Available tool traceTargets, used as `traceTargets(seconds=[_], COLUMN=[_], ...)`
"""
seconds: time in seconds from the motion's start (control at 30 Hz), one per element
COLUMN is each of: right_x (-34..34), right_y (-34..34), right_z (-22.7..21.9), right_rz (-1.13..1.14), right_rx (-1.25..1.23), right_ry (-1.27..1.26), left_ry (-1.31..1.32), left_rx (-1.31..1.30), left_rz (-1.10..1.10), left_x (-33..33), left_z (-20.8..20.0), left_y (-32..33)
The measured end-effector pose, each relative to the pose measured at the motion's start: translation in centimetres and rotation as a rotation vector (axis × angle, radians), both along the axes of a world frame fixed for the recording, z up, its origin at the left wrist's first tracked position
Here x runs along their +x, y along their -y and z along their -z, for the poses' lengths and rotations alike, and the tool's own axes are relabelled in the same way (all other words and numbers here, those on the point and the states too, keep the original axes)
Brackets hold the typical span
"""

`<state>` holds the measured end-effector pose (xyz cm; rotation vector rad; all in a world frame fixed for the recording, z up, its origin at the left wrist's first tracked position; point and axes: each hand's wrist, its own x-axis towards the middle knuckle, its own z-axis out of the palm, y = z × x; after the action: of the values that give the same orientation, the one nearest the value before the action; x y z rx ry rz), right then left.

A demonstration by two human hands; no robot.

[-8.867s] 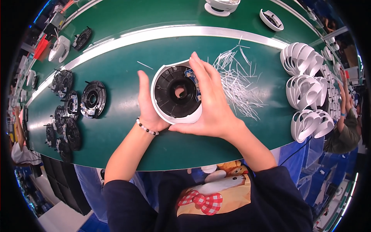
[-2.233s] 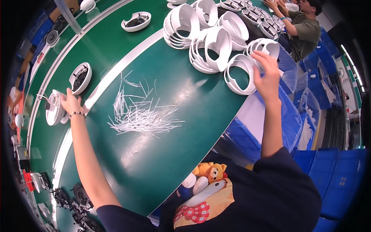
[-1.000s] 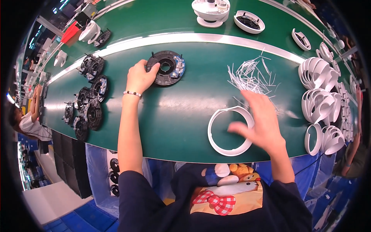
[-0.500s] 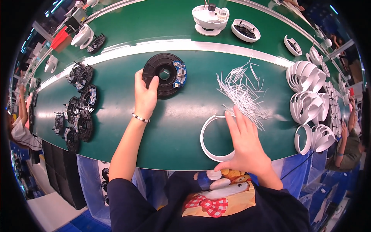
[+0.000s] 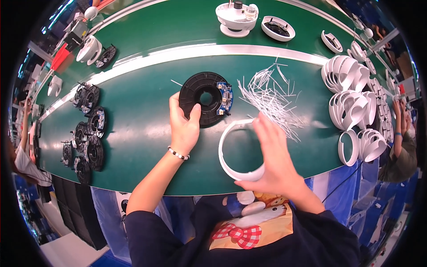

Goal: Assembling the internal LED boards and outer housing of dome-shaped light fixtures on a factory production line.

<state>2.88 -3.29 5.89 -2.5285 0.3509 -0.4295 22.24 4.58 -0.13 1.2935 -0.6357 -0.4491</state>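
Note:
My left hand [image 5: 184,127] grips a round black plastic disc [image 5: 191,107] with a hole in its middle, thumb on its face and fingers behind. A blue circuit board [image 5: 225,99] sits along the disc's right edge. To the right, my right hand [image 5: 278,158] is closed round the right side of a white plastic ring [image 5: 225,162], fingers at its far rim and thumb at its near rim. The ring is slightly tilted near the table's front edge; whether it still touches the table I cannot tell. The disc is held just beyond the ring, to its left.
Thin white strips [image 5: 271,100] lie heaped beyond my right hand; one loose strip [image 5: 176,82] lies by the disc. Several black discs with boards [image 5: 95,152] stand at left, stacked white rings [image 5: 344,109] at right. White housings [image 5: 235,20] rest beyond the pale divider [image 5: 178,51].
My left hand has brought the disc right and nearer, toward the ring. My right hand has closed more around the ring, which now shows more of its side wall. The whole view has shifted slightly.

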Motion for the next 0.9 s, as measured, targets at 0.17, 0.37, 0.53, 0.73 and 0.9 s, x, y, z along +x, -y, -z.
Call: traceTargets(seconds=[0.17, 0.37, 0.53, 0.73, 0.9], right_x=[2.6, 4.3, 5.2, 4.7, 4.7], right_y=[3.2, 3.5, 2.6, 3.4, 3.1], right_z=[-0.2, 0.0, 1.1, 1.3, 1.6], right_rz=[0.174, 0.006, -0.145, -0.12, -0.112], right_rx=[0.109, 0.135, 0.114, 0.341, 0.292], right_ry=[0.237, 0.256, 0.269, 0.326, 0.312], left_ry=[-0.06, -0.702, -1.084, -1.099, -1.123], left_rx=[-0.07, -0.27, -0.244, -0.348, -0.37], left_rz=[0.215, 0.852, 0.654, 0.709, 0.709], left_x=[-3.0, -1.6, -0.7, -0.8, -0.8], left_z=[-1.5, -2.8, -1.5, -1.7, -1.5], left_y=[1.1, 0.3, 0.4, 0.6, 0.7])
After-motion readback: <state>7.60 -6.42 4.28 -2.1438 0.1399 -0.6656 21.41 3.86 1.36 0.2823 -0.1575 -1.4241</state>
